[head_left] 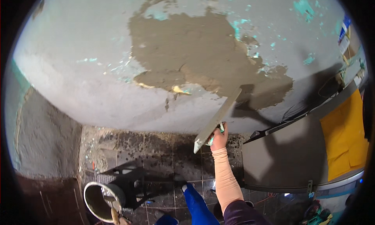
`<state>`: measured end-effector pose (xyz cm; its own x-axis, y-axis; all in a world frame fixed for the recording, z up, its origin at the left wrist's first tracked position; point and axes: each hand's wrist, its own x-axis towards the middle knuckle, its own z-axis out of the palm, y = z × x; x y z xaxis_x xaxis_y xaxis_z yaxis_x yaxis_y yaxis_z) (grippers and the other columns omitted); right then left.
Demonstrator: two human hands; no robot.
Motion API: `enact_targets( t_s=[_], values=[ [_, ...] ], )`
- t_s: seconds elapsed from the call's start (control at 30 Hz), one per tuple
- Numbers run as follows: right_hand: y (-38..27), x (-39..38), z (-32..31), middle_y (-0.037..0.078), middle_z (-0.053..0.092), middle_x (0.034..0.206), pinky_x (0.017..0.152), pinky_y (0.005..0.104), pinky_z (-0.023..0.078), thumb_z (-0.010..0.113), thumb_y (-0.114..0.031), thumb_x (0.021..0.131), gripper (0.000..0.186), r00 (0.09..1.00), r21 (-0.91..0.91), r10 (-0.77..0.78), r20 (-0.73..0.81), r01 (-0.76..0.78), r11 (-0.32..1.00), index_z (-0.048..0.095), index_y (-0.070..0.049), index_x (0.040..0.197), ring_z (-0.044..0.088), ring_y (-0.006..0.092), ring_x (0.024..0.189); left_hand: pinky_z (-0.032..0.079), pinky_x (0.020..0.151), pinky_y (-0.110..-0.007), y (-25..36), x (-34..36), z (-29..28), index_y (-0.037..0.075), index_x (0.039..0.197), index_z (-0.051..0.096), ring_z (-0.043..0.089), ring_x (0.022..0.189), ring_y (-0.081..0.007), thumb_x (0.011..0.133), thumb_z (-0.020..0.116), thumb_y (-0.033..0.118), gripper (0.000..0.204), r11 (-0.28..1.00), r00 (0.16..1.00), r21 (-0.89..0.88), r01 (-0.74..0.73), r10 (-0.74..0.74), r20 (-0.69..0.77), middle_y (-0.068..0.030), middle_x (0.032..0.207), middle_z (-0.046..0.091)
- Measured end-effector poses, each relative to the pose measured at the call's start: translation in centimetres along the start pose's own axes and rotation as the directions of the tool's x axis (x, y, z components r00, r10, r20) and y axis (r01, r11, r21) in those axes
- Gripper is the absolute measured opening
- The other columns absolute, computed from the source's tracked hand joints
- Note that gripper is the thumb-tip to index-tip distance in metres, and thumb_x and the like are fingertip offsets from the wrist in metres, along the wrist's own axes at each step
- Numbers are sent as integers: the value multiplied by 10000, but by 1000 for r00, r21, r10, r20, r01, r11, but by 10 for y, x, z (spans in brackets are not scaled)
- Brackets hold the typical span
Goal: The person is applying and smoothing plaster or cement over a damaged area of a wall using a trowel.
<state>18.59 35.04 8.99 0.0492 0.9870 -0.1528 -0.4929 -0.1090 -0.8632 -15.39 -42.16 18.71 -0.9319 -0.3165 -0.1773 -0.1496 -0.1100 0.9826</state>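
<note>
My right hand (220, 137) is closed round the green handle of a long, flat plastering trowel (218, 117). The trowel's blade slants up to the right, its far end beside the lower edge of a wet grey-brown plaster patch (187, 45) on the wall. Whether the blade touches the wall cannot be told. A bucket (87, 199) at the lower left holds a tool with a metal blade, and a tan handle (114, 216) shows at its near rim. A dim brown shape beside that handle, cut off by the lower edge, may be part of my left hand; its fingers cannot be made out.
Behind the bucket stands a dark stool (129, 182) on a splattered tile floor (160, 151). A grey panel-like surface (285, 154) with a yellow sheet (345, 135) lies at the right. My blue-trousered leg (197, 205) is below. Flaked paint shows turquoise on the wall (97, 84).
</note>
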Motion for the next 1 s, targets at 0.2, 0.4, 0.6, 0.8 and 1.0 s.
enact_targets(
  t_s=[0.2,0.4,0.6,0.8,1.0],
  values=[
    [24,-92,42,77,623,908,687,358,508,467,-208,892,281,855,195,374,359,-461,866,535,-50,1114,612,215,799,494,617,-366,-32,12,-55,12,938,593,570,776,-312,796,602,285,308,988,980,-105,115,-130,-149,-134,925,604],
    [50,-211,102,120,623,1014,840,410,484,416,-233,880,320,625,211,555,549,-746,632,571,-25,1067,598,272,956,465,693,-279,-66,6,-63,82,1118,559,577,914,-162,869,516,157,263,938,994,334,-93,67,90,-72,1170,531],
    [44,-346,177,133,623,1020,833,403,489,393,-239,899,340,453,46,666,593,-845,533,560,-9,1085,605,281,935,496,646,-283,24,-89,69,-5,1119,547,603,826,-176,848,540,83,285,975,889,-69,210,-162,428,-98,944,622],
    [43,-465,230,150,625,1005,805,370,503,368,-272,926,375,272,-360,773,574,-764,535,549,7,1099,618,272,893,512,689,-354,30,-112,101,-10,1150,520,617,872,-249,910,468,225,340,653,401,-20,757,-440,804,-129,985,614],
    [101,-517,237,24,610,993,739,290,486,446,-303,934,329,44,-385,764,644,-844,373,521,-83,1166,588,150,885,486,574,-275,35,-95,107,80,1209,499,612,878,-241,891,445,433,479,448,333,-89,890,-503,797,-109,1071,612]
  ],
)
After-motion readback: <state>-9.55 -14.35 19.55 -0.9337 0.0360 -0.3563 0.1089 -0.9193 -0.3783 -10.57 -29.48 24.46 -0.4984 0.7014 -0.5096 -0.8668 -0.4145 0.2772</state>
